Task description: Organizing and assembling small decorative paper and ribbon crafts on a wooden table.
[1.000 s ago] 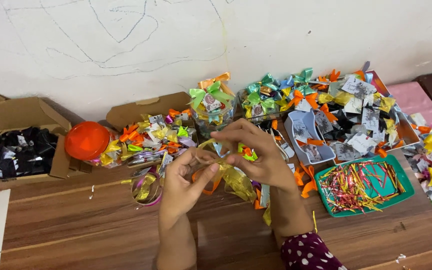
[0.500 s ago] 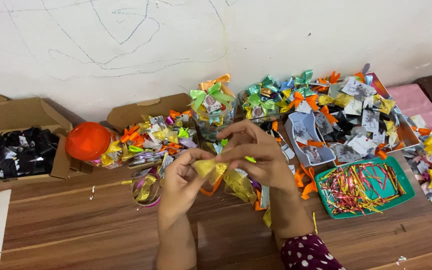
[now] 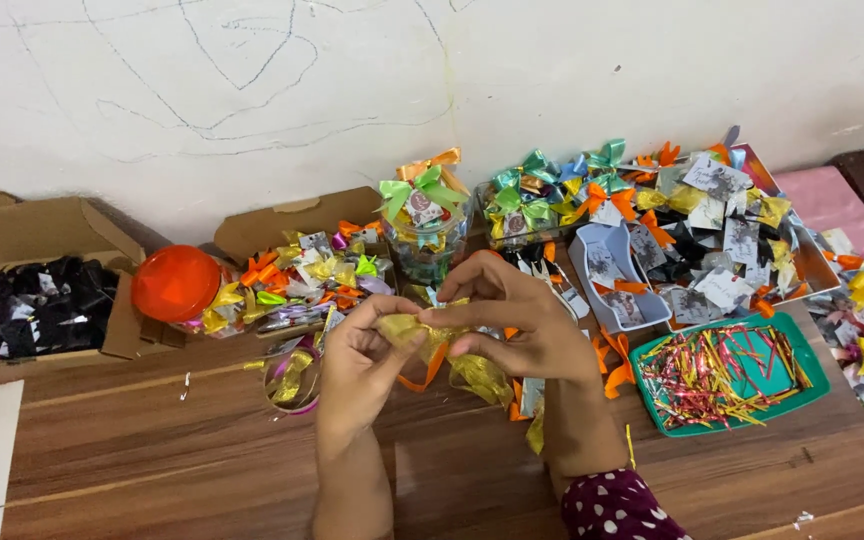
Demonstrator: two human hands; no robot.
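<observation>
Both my hands meet above the wooden table (image 3: pixel 152 450), pinching a length of shiny gold ribbon (image 3: pixel 407 327) between them. My left hand (image 3: pixel 357 365) grips its left end with thumb and fingers. My right hand (image 3: pixel 517 320) pinches the ribbon from the right, and more gold ribbon (image 3: pixel 482 378) hangs below that hand. An orange ribbon loop (image 3: pixel 424 372) lies just under my hands. A small ribbon spool (image 3: pixel 290 375) with gold ribbon sits left of my left hand.
A green tray (image 3: pixel 812 385) of thin coloured foil strips lies at the right. Behind stand a clear jar (image 3: pixel 422 235) topped with a green bow, an orange lid (image 3: pixel 174 282), cardboard boxes (image 3: pixel 12 235) and heaps of finished bows (image 3: pixel 592 185) against the wall.
My hands have drawn closer together and the gold ribbon is now bunched between my fingertips. The rest of the table is unchanged.
</observation>
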